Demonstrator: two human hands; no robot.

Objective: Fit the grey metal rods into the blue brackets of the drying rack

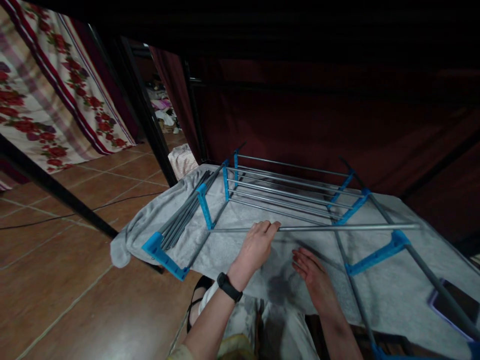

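A rack of grey metal rods (288, 192) and blue plastic connectors (204, 205) lies partly put together on a grey blanket (232, 250). My left hand (257, 247), with a black watch on its wrist, is closed round a long loose grey rod (337, 228) that lies crosswise. My right hand (311, 270) rests beside it on the blanket, fingers stretched out, holding nothing. A bundle of rods (183, 215) ends in a blue end piece (161, 252) at the left.
A phone (455, 300) lies on the blanket at the right edge. Black bed-frame posts (150, 120) stand to the left over a tiled floor (56, 280). A flowered cloth (48, 95) hangs at the far left. A dark red curtain (337, 120) closes the back.
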